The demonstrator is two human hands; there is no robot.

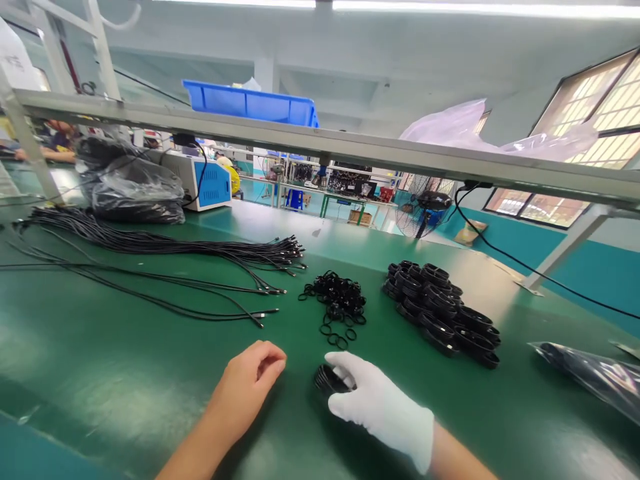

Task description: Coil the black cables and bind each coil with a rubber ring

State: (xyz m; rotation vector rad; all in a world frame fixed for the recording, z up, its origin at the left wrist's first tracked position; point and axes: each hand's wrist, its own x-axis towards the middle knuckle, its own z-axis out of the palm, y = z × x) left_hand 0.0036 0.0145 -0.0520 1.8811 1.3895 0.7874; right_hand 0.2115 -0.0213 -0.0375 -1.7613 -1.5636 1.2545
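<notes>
My right hand (383, 403), in a white glove, is closed around a coiled black cable (327, 379) just above the green tabletop. Its fingers and thumb hide part of the coil. To its left, my bare left hand (253, 373) has its fingers curled and the thumb pressed to the index finger. What that pinch holds, if anything, does not show. Beyond both hands lies a loose heap of small black rings (343, 297). A pile of coiled black cables (440, 303) sits to the right. Long straight black cables (200, 248) with metal plugs stretch across the left.
A clear bag (595, 377) with black contents lies at the right edge. At the back left are a plastic-wrapped black bundle (137, 190) and a blue-white machine (213, 183). A shelf (350, 148) crosses overhead, bearing a blue bin (250, 107). A black cord (525, 263) hangs at right.
</notes>
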